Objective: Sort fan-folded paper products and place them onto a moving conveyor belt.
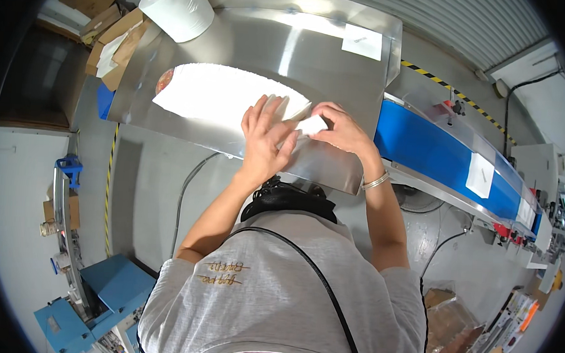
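Observation:
A long row of thin white sheets (pixel 226 92), packed close together, lies on the steel table (pixel 239 37). My left hand (pixel 265 136) rests at the row's near right end, its fingers spread over the edge of the sheets. Just to its right, my right hand (pixel 341 131) pinches a small white folded piece (pixel 312 125) between thumb and fingers. The left thumb comes close to this piece; whether it touches cannot be told. At the row's left end a reddish-brown patterned object (pixel 165 81) shows partly, the rest covered by the sheets.
A large white roll (pixel 176 10) stands at the table's far left corner. A flat white packet (pixel 362 42) lies at the far right. The blue conveyor belt (pixel 419 136) runs off to the right, carrying another white packet (pixel 480 175). Cardboard boxes (pixel 120 50) stand beyond the left edge.

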Tool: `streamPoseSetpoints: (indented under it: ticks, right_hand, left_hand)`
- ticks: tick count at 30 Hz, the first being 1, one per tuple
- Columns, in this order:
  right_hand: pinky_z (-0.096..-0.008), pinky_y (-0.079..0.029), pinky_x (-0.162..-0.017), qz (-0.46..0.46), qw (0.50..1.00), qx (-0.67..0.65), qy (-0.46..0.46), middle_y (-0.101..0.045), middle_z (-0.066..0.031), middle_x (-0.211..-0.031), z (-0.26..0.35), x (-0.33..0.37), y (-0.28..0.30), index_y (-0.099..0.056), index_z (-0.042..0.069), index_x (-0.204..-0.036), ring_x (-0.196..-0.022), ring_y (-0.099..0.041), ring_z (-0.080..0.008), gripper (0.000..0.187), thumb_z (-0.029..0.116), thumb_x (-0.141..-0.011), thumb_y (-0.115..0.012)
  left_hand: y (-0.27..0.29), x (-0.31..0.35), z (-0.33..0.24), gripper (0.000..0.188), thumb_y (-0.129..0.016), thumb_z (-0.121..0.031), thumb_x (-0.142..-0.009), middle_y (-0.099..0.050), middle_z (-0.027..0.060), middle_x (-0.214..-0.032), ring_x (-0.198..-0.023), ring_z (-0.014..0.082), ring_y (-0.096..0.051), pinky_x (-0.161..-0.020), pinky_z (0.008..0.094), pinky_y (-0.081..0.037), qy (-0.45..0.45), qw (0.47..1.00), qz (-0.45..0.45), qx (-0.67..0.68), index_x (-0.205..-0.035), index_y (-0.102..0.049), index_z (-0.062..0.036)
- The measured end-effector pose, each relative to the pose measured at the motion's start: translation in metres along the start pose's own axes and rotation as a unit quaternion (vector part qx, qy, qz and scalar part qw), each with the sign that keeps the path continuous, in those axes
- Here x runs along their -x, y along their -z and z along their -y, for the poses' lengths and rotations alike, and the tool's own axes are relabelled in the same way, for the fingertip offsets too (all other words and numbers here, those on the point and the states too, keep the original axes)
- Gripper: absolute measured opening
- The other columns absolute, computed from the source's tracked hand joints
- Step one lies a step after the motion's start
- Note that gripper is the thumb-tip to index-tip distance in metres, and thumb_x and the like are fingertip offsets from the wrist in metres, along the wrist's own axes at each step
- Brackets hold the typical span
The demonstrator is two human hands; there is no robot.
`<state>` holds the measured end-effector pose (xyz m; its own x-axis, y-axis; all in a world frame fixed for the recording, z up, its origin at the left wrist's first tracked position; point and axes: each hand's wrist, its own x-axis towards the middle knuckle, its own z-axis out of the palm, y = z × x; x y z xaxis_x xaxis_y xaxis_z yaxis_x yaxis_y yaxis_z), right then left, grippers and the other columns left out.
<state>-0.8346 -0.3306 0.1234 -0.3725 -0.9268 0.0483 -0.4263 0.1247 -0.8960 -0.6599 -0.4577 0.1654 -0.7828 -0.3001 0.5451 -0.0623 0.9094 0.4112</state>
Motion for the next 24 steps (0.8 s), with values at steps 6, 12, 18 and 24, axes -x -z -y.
streamPoseSetpoints:
  ticks: [6,12,18,24]
  right_hand:
    - [-0.0295,-0.047,-0.077,-0.206,0.952,-0.054,-0.221,-0.063,-0.0100,-0.098,-0.025,0.042,0.036,-0.054,-0.001,-0.113,-0.087,-0.059,-0.0155,0.037,0.026,-0.089,-0.063]
    - [-0.0409,-0.046,-0.078,-0.422,0.789,0.316,-0.316,-0.063,-0.0181,-0.088,-0.116,0.126,0.125,-0.057,-0.001,-0.108,-0.083,-0.059,-0.0322,0.056,0.048,-0.081,-0.065]
    - [-0.0419,-0.043,-0.092,-0.308,0.892,0.307,-0.125,-0.059,-0.0160,-0.117,-0.055,0.087,0.086,-0.054,0.004,-0.120,-0.107,-0.056,-0.0311,0.055,0.025,-0.074,-0.076]
    - [-0.0348,-0.036,-0.102,0.013,0.998,0.055,0.018,-0.050,-0.0112,-0.132,0.026,-0.014,-0.001,-0.049,0.003,-0.128,-0.124,-0.044,-0.0252,0.058,0.024,-0.078,-0.072]
  left_hand:
    - [0.002,-0.006,0.015,0.025,-0.065,-0.002,-0.078,-0.048,0.0189,-0.129,-0.123,0.0393,-0.039,-0.100,0.0483,-0.031,0.118,0.992,-0.036,-0.041,-0.103,-0.066,-0.0040]
    - [-0.002,-0.002,0.022,0.031,-0.063,0.003,-0.076,-0.053,0.0135,-0.126,-0.120,0.0365,-0.044,-0.099,0.0468,-0.033,0.067,0.997,-0.026,-0.031,-0.106,-0.066,-0.0063]
    - [0.001,0.001,0.019,0.027,-0.064,0.003,-0.075,-0.052,0.0125,-0.128,-0.123,0.0375,-0.041,-0.101,0.0497,-0.030,0.061,0.998,-0.014,-0.021,-0.100,-0.069,-0.0082]
    - [0.007,-0.003,0.022,0.029,-0.063,0.001,-0.073,-0.047,0.0128,-0.135,-0.131,0.0399,-0.031,-0.105,0.0516,-0.020,0.037,0.999,0.034,-0.004,-0.097,-0.071,-0.0140]
